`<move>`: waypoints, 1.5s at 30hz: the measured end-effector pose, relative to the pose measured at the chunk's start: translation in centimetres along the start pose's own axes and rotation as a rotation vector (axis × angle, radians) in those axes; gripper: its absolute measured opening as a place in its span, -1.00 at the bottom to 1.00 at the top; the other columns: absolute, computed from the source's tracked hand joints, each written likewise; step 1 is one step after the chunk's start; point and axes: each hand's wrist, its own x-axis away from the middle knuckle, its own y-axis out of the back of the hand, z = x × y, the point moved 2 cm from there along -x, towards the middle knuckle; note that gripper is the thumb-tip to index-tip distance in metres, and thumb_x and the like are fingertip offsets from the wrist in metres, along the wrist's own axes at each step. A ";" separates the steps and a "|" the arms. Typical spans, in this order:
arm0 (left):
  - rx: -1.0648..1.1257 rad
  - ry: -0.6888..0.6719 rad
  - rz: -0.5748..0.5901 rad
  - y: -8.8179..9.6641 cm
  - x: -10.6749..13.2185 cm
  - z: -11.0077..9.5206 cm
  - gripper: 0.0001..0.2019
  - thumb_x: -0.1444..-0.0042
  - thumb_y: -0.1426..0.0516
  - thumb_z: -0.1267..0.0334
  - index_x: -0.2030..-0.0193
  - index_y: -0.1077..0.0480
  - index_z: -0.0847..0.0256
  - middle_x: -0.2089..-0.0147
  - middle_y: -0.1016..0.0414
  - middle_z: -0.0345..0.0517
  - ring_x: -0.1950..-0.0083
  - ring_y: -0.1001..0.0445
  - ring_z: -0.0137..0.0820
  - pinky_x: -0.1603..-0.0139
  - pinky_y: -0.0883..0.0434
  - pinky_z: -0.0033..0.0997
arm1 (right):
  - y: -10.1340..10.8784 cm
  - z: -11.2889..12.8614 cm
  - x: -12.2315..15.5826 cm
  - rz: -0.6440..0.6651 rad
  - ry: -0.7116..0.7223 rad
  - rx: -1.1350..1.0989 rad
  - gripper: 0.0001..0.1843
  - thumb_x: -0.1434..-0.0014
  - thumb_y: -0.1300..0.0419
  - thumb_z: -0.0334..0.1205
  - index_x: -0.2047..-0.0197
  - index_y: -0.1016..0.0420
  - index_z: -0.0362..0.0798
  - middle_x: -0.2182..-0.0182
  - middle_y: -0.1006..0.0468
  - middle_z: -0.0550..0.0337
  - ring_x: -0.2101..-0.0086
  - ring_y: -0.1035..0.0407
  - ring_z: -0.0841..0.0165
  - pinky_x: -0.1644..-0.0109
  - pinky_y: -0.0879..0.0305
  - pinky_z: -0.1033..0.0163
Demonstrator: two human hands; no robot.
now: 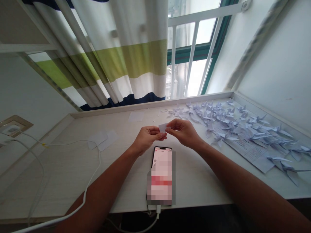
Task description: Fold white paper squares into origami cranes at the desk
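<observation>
Both of my hands are raised just above a pale desk (73,168) and pinch one small white piece of paper (162,127) between them. My left hand (147,137) grips its left side with thumb and fingers closed. My right hand (183,131) pinches its right edge. Directly below the hands a phone (160,176) lies flat on the desk with its screen lit and a cable plugged into its near end.
Several folded white paper cranes (225,121) are spread over the right part of the desk, some on a printed sheet (250,150). Blank paper squares (102,139) lie to the left. A white cable (93,181) loops over the left side. A striped curtain (116,64) and window stand behind.
</observation>
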 end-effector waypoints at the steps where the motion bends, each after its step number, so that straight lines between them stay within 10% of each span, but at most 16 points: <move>1: 0.003 0.026 0.006 0.1 0.0 -0.1 -0.62 0.10 -0.50 0.14 0.22 -0.61 0.35 0.26 -0.70 0.06 0.22 -0.68 -0.28 0.05 -0.58 -0.25 | 0.0 0.0 0.0 -0.003 -0.001 -0.015 -0.79 -0.11 -0.43 -0.12 0.29 -0.56 -0.05 0.36 -0.64 0.15 0.34 -0.54 0.30 0.16 -0.53 0.10; 25: 0.107 0.055 0.043 -0.9 0.2 0.2 -0.69 0.02 -0.46 0.12 0.27 -0.62 0.34 0.24 -0.67 0.04 0.25 -0.61 -0.36 0.11 -0.51 -0.32 | 0.0 -0.2 -0.1 0.032 -0.054 -0.213 -0.60 -0.11 -0.44 -0.11 0.06 -0.43 -0.03 0.53 -0.50 0.35 0.48 -0.45 0.37 0.33 -0.43 0.21; 31: 0.028 0.102 0.077 -1.0 0.5 0.4 -0.63 0.07 -0.48 0.06 0.34 -0.60 0.35 0.32 -0.66 0.07 0.33 -0.60 -0.34 0.19 -0.50 -0.30 | 0.0 0.7 0.2 0.164 0.059 0.121 -0.73 -0.26 -0.29 -0.17 -0.02 -0.59 0.05 0.15 -0.62 0.13 0.15 -0.50 0.28 0.01 -0.45 0.07; 45: 0.208 0.240 0.276 0.0 0.5 -0.5 -0.75 0.00 -0.44 0.24 0.23 -0.62 0.34 0.31 -0.57 -0.05 0.33 -0.50 -0.49 0.26 -0.43 -0.50 | 0.1 0.9 0.0 0.293 -0.015 -0.297 -0.88 -0.21 -0.29 -0.22 0.36 -0.58 -0.04 0.27 -0.54 0.17 0.27 -0.46 0.36 0.14 -0.45 0.18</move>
